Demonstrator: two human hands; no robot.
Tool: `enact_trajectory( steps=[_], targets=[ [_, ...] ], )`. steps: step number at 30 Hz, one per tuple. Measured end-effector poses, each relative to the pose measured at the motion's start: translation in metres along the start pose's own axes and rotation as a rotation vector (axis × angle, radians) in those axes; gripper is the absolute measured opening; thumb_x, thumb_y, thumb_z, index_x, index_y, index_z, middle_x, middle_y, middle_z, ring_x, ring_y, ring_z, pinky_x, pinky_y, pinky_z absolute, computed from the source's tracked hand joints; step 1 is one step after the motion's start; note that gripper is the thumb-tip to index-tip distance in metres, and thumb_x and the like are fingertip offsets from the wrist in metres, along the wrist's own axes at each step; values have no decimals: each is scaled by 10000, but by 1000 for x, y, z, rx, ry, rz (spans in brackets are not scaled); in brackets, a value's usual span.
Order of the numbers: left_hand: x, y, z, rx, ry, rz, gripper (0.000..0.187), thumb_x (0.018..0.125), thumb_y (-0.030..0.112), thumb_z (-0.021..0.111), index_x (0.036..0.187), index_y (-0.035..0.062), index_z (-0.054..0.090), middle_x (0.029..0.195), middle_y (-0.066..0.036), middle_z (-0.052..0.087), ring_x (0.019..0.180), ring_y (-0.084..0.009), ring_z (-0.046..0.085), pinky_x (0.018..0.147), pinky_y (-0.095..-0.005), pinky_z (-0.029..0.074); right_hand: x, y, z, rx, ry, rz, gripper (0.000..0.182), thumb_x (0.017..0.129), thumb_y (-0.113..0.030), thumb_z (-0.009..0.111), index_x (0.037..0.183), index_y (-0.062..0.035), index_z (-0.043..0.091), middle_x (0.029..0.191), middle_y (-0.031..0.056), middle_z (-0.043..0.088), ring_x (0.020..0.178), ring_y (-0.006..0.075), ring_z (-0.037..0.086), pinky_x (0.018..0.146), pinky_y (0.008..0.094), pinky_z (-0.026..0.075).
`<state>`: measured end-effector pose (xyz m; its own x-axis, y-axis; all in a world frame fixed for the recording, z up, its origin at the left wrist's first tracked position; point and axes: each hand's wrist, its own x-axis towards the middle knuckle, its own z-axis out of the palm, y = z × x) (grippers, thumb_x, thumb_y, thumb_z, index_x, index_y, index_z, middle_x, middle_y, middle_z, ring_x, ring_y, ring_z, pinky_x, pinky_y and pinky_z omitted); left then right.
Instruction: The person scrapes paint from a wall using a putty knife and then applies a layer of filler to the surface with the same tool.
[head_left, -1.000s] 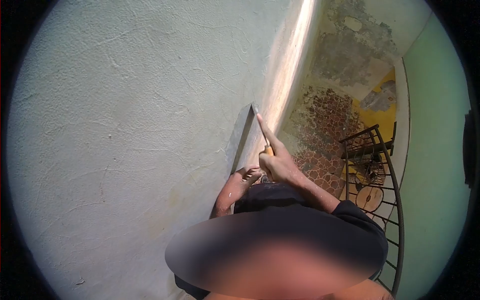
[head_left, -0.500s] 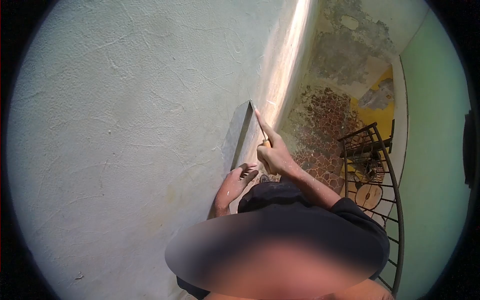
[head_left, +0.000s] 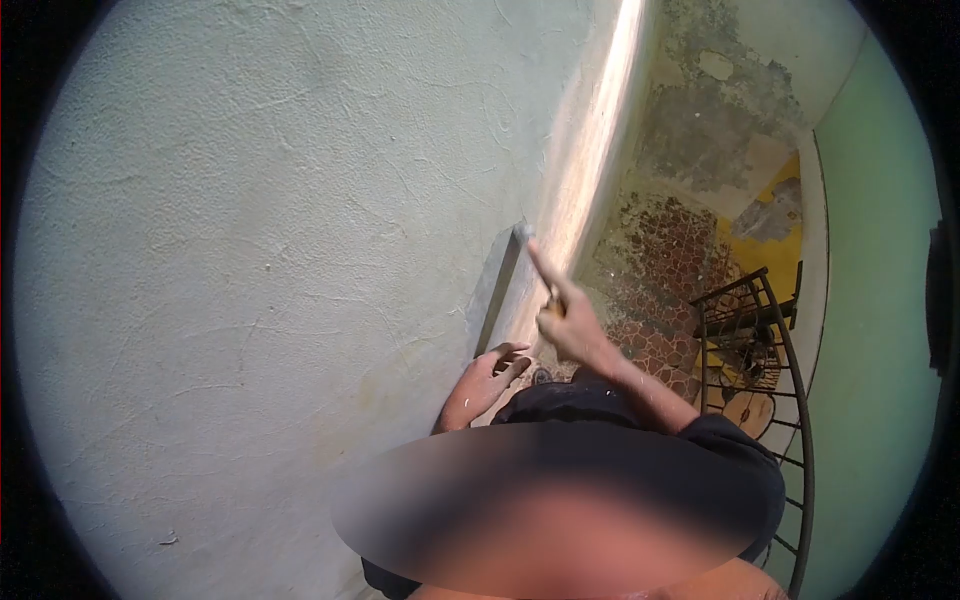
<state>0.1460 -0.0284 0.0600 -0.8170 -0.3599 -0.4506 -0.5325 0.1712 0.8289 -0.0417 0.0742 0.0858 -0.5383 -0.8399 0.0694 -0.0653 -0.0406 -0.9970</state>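
Observation:
My right hand point(head_left: 572, 325) grips a slim tool point(head_left: 551, 294) with a pale wooden handle, probably a putty knife. Its index finger points up along the tool, and a light grey patch, maybe the blade, shows at the fingertip. Just left of it, a long straight strip point(head_left: 501, 292), dark grey on its visible face, lies along the edge of the pale wall point(head_left: 270, 250). My left hand point(head_left: 488, 380) is at the near end of this strip, fingers and thumb curled around it. Blur hides the tool's exact shape.
A sunlit wall edge point(head_left: 590, 150) runs upward beside the strip. Far below on the right lies a floor of reddish patterned tiles point(head_left: 660, 250) with worn yellow paint point(head_left: 765, 235). A dark metal railing point(head_left: 790, 380) curves in front of the green wall point(head_left: 870, 300).
The whole view has shifted, so wall, strip and hands appear slightly lower and farther right. My right hand has turned a little, hiding more of the handle; a grey patch now shows at the fingertip.

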Motion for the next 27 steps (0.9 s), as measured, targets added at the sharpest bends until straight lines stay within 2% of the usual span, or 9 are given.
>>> enact_trajectory(
  steps=[1, 5, 8, 11, 14, 15, 16, 22, 27],
  targets=[
    [-1, 4, 0, -35, -10, -10, 447, 1070, 310, 594, 1411, 21, 580, 1205, -109, 740, 1052, -165, 685, 901, -330, 532, 4, -12, -4, -60, -26, 93, 973, 756, 91, 470, 1649, -267, 325, 1291, 162, 699, 626, 86, 443, 625, 237, 454],
    [4, -4, -1, -129, -74, 2, 460, 1074, 318, 584, 1411, 4, 573, 1220, -116, 735, 1057, -181, 686, 911, -339, 534, -5, -1, -5, -131, -17, 32, 989, 747, 78, 480, 1648, -299, 320, 1063, 159, 717, 624, 96, 416, 634, 243, 450],
    [8, -12, 0, -123, -79, -12, 455, 1062, 337, 605, 1434, 75, 586, 1219, -119, 728, 1079, -206, 672, 912, -349, 539, -10, -1, -3, -233, -126, 29, 989, 746, 62, 485, 1652, -291, 304, 854, 151, 645, 596, 105, 409, 606, 252, 441],
    [6, -5, 1, -195, -79, -72, 463, 1060, 342, 612, 1437, 76, 581, 1239, -120, 720, 1088, -206, 667, 928, -347, 533, 21, -8, -5, -222, 52, -136, 975, 742, 62, 489, 1646, -258, 310, 575, 109, 362, 523, 131, 404, 534, 278, 419],
    [6, -8, 1, -191, -64, -87, 476, 1057, 349, 620, 1446, 80, 571, 1252, -125, 708, 1095, -212, 662, 957, -352, 523, 12, -4, -2, -183, 5, -120, 972, 746, 71, 484, 1650, -241, 308, 707, 158, 603, 530, 124, 454, 563, 267, 449],
    [4, -10, -1, -188, -59, -89, 476, 1057, 349, 620, 1446, 80, 571, 1252, -125, 708, 1095, -212, 662, 957, -352, 523, -1, 4, 1, -182, -64, -170, 979, 750, 90, 480, 1654, -238, 300, 1080, 202, 751, 542, 115, 495, 582, 266, 481],
    [5, -10, -1, -187, -57, -85, 480, 1055, 351, 623, 1448, 81, 569, 1251, -124, 704, 1097, -214, 660, 968, -352, 519, -13, 9, 5, -207, -109, -162, 990, 748, 109, 476, 1655, -246, 296, 1406, 207, 645, 554, 112, 516, 589, 279, 508],
    [12, -11, 3, -157, -34, -78, 482, 1056, 354, 624, 1453, 86, 565, 1240, -125, 703, 1119, -218, 655, 1000, -347, 506, 19, -16, -11, -331, -24, -124, 987, 753, 102, 490, 1651, -266, 309, 965, 147, 756, 512, 135, 505, 580, 311, 519],
    [7, 3, -3, -139, -34, -89, 485, 1055, 361, 626, 1455, 92, 566, 1264, -140, 695, 1128, -212, 653, 1011, -343, 502, -4, -7, 5, -239, -87, -113, 999, 738, 88, 479, 1650, -283, 307, 611, 134, 544, 492, 148, 482, 555, 313, 481]
  ],
)
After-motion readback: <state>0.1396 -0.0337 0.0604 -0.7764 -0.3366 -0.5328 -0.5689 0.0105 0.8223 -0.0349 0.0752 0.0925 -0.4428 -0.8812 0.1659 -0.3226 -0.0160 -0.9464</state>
